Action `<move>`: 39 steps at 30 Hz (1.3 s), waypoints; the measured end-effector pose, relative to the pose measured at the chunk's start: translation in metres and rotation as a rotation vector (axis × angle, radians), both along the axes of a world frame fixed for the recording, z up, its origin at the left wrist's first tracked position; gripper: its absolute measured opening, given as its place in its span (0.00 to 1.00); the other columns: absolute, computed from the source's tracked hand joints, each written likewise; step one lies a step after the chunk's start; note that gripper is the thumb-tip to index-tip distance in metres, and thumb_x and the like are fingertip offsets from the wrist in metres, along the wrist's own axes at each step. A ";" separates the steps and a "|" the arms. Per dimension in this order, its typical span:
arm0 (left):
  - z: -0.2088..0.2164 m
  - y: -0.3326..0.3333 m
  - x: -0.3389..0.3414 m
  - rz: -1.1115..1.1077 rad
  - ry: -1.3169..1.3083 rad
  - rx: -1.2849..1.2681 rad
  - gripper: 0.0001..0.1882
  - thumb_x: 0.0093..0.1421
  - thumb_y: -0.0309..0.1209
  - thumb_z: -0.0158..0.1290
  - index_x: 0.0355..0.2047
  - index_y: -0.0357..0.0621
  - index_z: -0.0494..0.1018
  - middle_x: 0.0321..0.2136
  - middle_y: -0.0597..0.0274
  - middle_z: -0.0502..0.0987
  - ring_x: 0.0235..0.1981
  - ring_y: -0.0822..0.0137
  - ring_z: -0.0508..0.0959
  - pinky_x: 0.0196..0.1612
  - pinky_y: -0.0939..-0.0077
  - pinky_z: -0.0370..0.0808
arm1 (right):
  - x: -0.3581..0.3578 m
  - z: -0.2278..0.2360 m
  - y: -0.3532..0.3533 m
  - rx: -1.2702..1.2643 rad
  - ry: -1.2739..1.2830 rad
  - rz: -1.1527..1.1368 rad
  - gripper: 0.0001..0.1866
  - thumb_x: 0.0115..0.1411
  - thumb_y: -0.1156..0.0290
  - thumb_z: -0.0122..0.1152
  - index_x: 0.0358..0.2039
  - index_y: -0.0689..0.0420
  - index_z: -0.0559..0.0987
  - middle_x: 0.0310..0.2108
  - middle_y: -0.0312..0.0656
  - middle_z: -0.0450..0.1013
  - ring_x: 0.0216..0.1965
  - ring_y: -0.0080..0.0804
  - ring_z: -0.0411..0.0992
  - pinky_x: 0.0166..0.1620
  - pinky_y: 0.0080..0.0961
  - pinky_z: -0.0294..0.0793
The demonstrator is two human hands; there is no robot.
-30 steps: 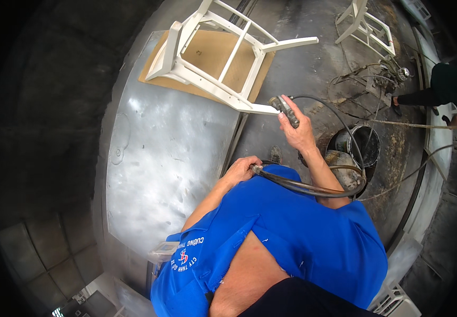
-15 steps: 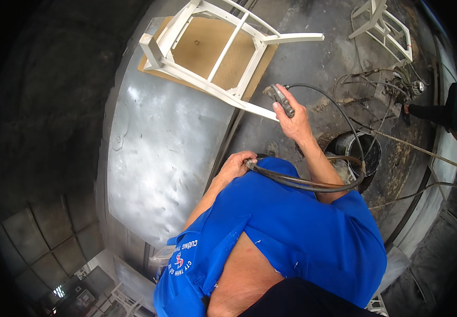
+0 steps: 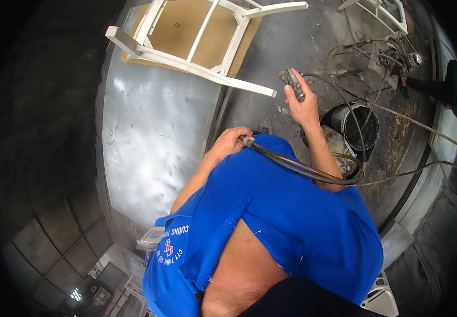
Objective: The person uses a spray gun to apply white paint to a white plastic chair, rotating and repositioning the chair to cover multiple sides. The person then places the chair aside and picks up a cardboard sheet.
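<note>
My right hand [image 3: 306,109] is closed around a spray gun [image 3: 295,87], its nozzle end towards the far left. A dark hose [image 3: 339,94] leaves the gun and loops down past my right forearm. At my waist, my left hand [image 3: 229,142] grips the hose loops [image 3: 291,167] near a metal fitting; part of that grip is hidden. Beyond both hands, a white wooden chair frame [image 3: 199,70] lies on a brown board [image 3: 178,39]. Its nearest leg ends a little left of the spray gun, apart from it.
Under the board spreads a grey metal sheet [image 3: 152,121]. A dark bucket [image 3: 352,127] stands right of my right forearm. Tangled hoses [image 3: 365,50] and a pump-like machine [image 3: 405,57] lie at the far right, beside another person's leg [image 3: 426,86]. Another white chair frame [image 3: 384,11] stands behind.
The chair frame and board sit farther up and left in view. My right hand with the spray gun has shifted right, away from the chair leg. Both grips stay the same.
</note>
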State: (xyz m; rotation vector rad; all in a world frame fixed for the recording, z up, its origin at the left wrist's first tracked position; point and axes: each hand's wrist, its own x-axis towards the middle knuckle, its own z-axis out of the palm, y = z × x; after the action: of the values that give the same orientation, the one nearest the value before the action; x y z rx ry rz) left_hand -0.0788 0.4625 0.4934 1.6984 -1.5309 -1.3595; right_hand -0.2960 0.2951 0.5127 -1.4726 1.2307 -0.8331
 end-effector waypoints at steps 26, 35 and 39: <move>0.018 0.024 -0.005 0.035 -0.082 0.056 0.11 0.61 0.25 0.60 0.44 0.40 0.78 0.38 0.48 0.83 0.42 0.44 0.82 0.43 0.56 0.77 | 0.083 -0.076 -0.076 -0.048 0.149 0.084 0.27 0.66 0.56 0.62 0.66 0.38 0.75 0.26 0.41 0.80 0.26 0.28 0.79 0.37 0.31 0.80; 0.035 0.028 -0.004 0.084 -0.031 0.067 0.09 0.62 0.25 0.59 0.43 0.37 0.77 0.37 0.45 0.82 0.42 0.42 0.81 0.44 0.54 0.76 | 0.068 -0.040 -0.133 -0.081 0.179 -0.064 0.29 0.64 0.52 0.61 0.65 0.39 0.74 0.49 0.56 0.81 0.55 0.58 0.77 0.59 0.43 0.75; 0.033 0.026 -0.005 0.019 -0.023 -0.037 0.13 0.69 0.36 0.55 0.41 0.36 0.77 0.34 0.50 0.83 0.36 0.56 0.83 0.40 0.62 0.77 | 0.058 -0.033 -0.109 -0.027 0.247 0.026 0.28 0.65 0.54 0.61 0.66 0.39 0.74 0.41 0.50 0.83 0.46 0.49 0.81 0.48 0.40 0.80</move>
State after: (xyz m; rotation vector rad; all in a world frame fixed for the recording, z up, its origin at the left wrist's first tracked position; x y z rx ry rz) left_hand -0.0837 0.4889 0.5267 1.7078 -1.5393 -1.2985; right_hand -0.2383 0.1861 0.4800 -1.6463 1.3825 -0.6665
